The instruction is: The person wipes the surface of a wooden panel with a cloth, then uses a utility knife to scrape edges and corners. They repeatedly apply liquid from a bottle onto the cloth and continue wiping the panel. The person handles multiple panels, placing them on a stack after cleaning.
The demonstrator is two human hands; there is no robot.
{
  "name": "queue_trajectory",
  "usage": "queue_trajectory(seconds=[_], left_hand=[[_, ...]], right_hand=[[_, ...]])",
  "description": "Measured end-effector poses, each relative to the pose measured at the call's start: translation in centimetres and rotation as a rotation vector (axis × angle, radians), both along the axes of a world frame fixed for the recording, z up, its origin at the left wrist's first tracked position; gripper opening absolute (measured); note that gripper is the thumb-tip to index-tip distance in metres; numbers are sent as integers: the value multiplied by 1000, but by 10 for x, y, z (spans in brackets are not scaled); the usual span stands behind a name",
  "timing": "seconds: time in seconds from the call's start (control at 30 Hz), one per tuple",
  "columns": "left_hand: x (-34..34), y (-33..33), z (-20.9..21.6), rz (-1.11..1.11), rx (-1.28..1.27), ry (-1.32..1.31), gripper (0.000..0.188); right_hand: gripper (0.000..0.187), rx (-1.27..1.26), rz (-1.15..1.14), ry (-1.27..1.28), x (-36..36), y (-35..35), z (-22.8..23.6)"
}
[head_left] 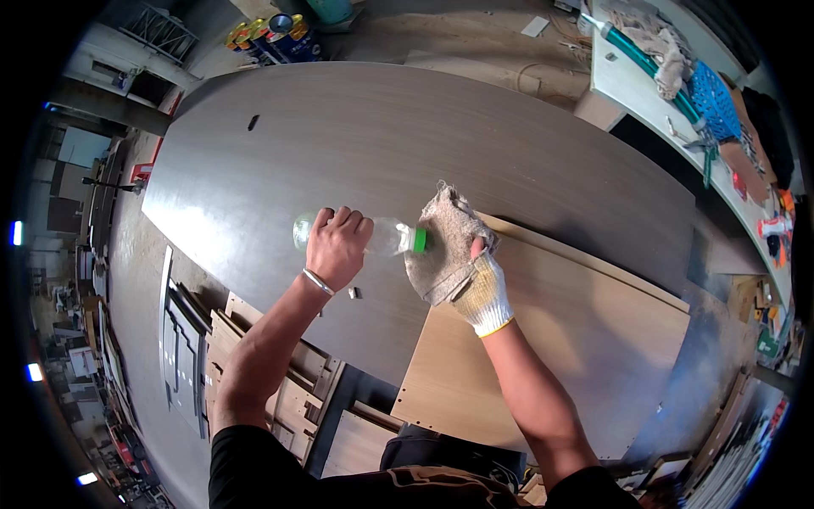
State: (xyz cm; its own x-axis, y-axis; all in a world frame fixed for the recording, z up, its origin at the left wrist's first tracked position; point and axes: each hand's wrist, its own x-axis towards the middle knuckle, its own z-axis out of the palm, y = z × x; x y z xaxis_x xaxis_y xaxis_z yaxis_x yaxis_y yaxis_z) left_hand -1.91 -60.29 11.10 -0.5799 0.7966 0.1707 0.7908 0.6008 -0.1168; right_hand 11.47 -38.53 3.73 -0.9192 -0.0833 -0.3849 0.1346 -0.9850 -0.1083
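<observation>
My left hand [341, 248], bare with a bracelet at the wrist, is closed around a clear plastic bottle [388, 237]. The bottle lies sideways in the air over the table, its green cap [420, 241] pointing right against a cloth. That beige, rough-woven cloth [443, 246] is in my right hand [485, 293], which wears a white and yellowish knit glove. The right thumb presses on the cloth's edge; the other fingers are hidden behind it. Beneath both hands spreads a large grey-brown board [339, 136].
Light wooden panels [551, 339] lie at the right on the grey board. Wooden pieces [292, 399] are stacked at lower left. A white side bench [632, 89] holds a green caulking gun [636, 59] and blue mesh [714, 97]. Several cans [288, 38] stand beyond the far edge.
</observation>
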Motion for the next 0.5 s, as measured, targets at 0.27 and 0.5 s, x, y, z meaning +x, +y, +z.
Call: queue_trajectory(seconds=[0.27, 0.5], left_hand=[[7, -19, -4, 112, 29, -9, 25], [26, -66, -43, 227, 103, -77, 34]], right_hand=[[64, 61, 61, -124, -6, -11, -21], [69, 58, 34, 11, -16, -8, -8]])
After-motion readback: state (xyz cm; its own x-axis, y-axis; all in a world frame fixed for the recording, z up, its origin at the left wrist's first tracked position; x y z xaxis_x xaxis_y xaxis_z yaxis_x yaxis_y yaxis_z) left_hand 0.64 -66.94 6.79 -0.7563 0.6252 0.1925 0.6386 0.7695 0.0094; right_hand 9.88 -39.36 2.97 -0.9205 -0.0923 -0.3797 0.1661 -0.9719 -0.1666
